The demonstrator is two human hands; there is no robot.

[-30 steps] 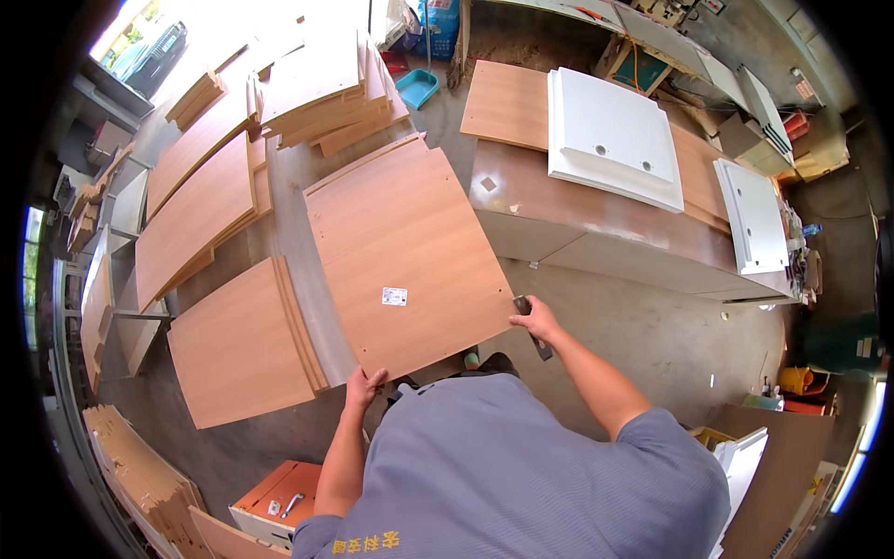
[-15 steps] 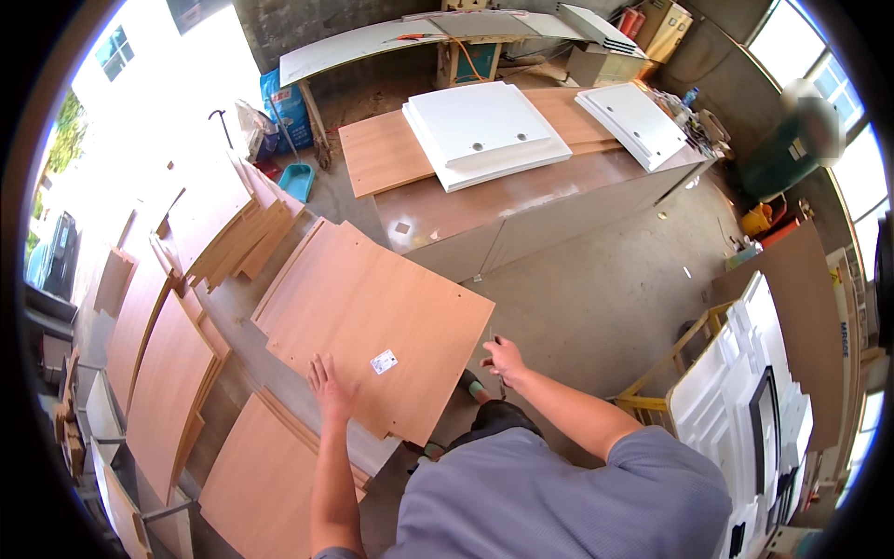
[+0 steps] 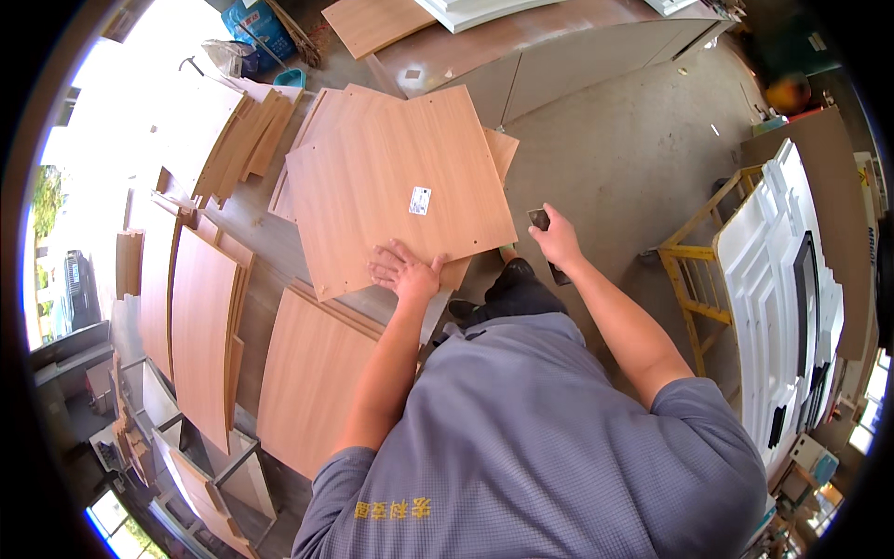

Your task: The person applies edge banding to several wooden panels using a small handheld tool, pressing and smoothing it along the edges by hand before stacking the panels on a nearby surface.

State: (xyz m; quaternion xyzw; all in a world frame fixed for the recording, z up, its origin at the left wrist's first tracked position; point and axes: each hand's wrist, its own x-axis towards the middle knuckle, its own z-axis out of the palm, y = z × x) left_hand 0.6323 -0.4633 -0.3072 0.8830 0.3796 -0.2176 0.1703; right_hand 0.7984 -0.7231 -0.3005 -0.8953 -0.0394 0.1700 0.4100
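My left hand [image 3: 407, 272] lies with its fingers spread on the near edge of a wood-grain board [image 3: 372, 177]. A small white label [image 3: 420, 200] sticks to the board's face, and small holes show near its corners. It rests askew on other boards [image 3: 503, 154], whose corners poke out at the sides. My right hand [image 3: 559, 240], apart from the board on its right, is closed round a narrow dark hand tool [image 3: 538, 220]. One flat end of the tool shows above the fingers and the other below; its exact kind cannot be made out.
Stacked wood-grain boards lean at the left [image 3: 200, 331] and another stack [image 3: 312, 373] lies nearer me. Beyond is a long workbench [image 3: 559, 84] with white panels [image 3: 489, 11]. White moulded doors [image 3: 768, 279] stand at the right by a yellow frame [image 3: 689, 270]. A blue dustpan [image 3: 290, 78] is far left.
The top board has turned on the stack and now sits crooked over those beneath. My left hand has shifted along with its near edge. My view has tilted down toward my body.
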